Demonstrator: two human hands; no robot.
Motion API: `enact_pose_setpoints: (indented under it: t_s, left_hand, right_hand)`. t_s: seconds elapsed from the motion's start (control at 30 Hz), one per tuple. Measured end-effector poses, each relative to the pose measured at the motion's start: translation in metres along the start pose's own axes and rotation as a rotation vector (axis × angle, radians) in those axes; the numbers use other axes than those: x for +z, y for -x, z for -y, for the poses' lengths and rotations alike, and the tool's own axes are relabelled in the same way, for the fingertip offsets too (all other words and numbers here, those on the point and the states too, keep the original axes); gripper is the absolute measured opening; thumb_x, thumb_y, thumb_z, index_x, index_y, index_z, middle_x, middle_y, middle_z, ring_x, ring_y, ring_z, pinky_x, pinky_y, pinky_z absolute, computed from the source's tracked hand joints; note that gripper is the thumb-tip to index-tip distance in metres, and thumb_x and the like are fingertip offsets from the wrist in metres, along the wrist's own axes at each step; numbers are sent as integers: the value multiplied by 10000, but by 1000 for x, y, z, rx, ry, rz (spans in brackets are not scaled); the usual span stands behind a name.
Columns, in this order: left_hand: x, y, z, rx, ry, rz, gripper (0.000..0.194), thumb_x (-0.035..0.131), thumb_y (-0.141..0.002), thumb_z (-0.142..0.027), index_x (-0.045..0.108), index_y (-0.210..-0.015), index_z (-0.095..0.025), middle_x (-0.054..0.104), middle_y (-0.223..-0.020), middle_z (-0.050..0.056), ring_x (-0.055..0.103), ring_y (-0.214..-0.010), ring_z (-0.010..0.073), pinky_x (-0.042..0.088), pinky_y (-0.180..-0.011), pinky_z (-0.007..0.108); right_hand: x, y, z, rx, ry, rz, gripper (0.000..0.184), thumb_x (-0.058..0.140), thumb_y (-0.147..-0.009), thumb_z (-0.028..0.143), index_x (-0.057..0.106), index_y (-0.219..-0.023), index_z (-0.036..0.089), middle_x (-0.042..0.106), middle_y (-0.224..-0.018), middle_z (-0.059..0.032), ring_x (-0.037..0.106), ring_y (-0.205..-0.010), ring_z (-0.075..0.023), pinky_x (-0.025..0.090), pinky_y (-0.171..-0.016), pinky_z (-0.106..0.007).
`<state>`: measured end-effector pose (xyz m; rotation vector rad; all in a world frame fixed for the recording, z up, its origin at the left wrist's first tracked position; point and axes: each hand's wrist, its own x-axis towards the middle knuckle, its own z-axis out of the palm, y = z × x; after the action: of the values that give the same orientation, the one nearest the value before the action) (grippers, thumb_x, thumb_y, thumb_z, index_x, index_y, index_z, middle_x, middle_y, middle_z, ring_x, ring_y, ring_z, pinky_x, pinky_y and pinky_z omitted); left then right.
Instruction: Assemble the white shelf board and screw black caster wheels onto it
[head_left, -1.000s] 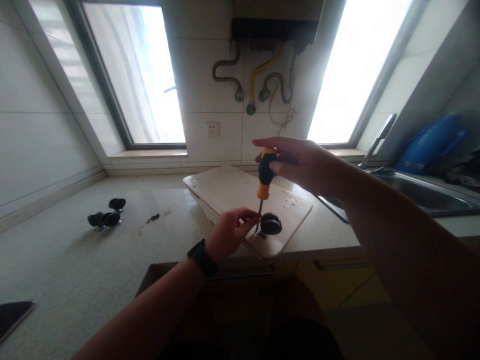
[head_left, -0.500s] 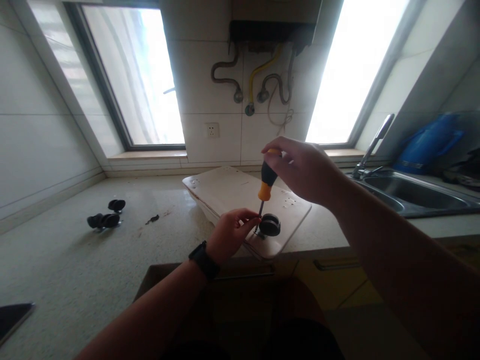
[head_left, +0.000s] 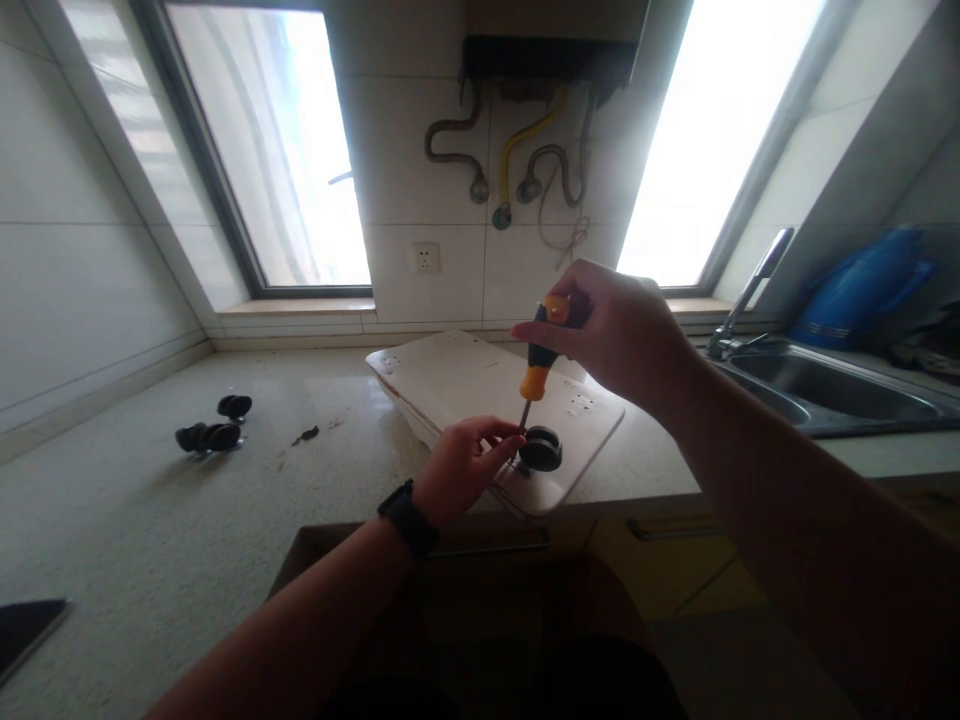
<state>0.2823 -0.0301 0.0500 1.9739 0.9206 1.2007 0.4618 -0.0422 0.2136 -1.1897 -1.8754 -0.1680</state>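
My right hand [head_left: 622, 325] is closed around the orange-and-black handle of a screwdriver [head_left: 534, 384], which stands nearly upright. Its shaft runs down beside a black caster wheel [head_left: 541, 449] on the near corner of a white board [head_left: 457, 375]. With thumb and fingers pinched together, my left hand [head_left: 474, 458] grips the lower shaft, just left of the caster. The tip is partly hidden by these fingers, and any screw there is too small to make out. The board lies underside up, with small holes near its other corners.
Several loose black casters [head_left: 210, 437] lie on the left of the countertop [head_left: 315, 480], with a small dark scrap [head_left: 306, 435] nearby. A metal sink [head_left: 847, 385] with a faucet and a blue jug [head_left: 862, 290] are at the right. A dark flat object [head_left: 30, 630] lies at the lower left.
My right hand has turned on the screwdriver handle, its fingers now placed differently and more of the orange top showing. The left hand stays at the shaft; the caster and board keep their place.
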Motion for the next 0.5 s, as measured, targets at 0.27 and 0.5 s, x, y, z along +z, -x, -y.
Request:
enact_pose_setpoints:
  t_s: [0.27, 0.5]
  left_hand:
    - [1, -1, 1, 5, 59, -5, 207, 689, -947, -389, 783, -1012, -217, 765, -936, 28, 622, -802, 178, 437, -734, 286]
    - [1, 0, -2, 0, 11, 4, 243, 645, -973, -398, 780, -1064, -218, 762, -940, 40, 629, -800, 187, 451, -719, 291]
  right_hand:
    - [-4, -5, -10, -112, -343, 293, 331, 588, -903, 325, 642, -1219, 242, 693, -1177, -76, 674, -989, -219, 558, -799, -368]
    - [-16, -6, -11, -30, -378, 399, 439, 662, -849, 294, 667, -1288, 267, 726, -1081, -64, 700, -924, -223, 587, -768, -374]
